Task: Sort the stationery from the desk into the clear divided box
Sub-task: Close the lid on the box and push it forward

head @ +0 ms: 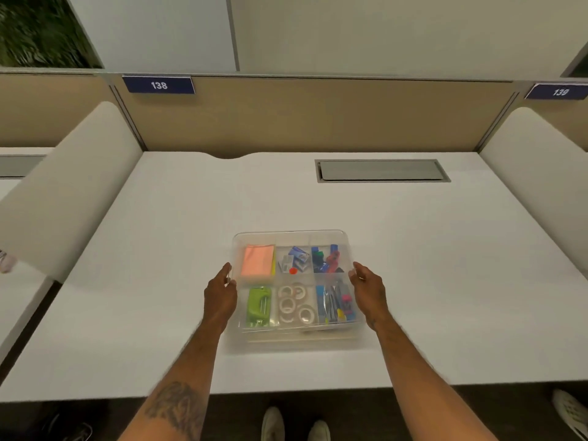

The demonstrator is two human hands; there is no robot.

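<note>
Blue desk signs (158,85) reading "138" and, blurrier, "139".

The desk (413,249) is plain white; the clear divided box (288,237) near its front edge is colourless and see-through. In the box's far left compartment lies a salmon-pink pad of notes (258,260) with a yellow edge along its right side; the far middle one holds blue-and-white small boxes (298,254) and a red dot (293,271); the far right one holds blue, green and red clips (327,259). The near left compartment has a lime-green stapler (259,306); the near middle one has white, translucent tape rolls (296,303); the near right one has blue, pink and yellow pens (335,305). The back panel (318,116) is tan; its tags (158,85) are navy with white numerals; the left forearm (178,405) bears a dark tattoo.
</note>
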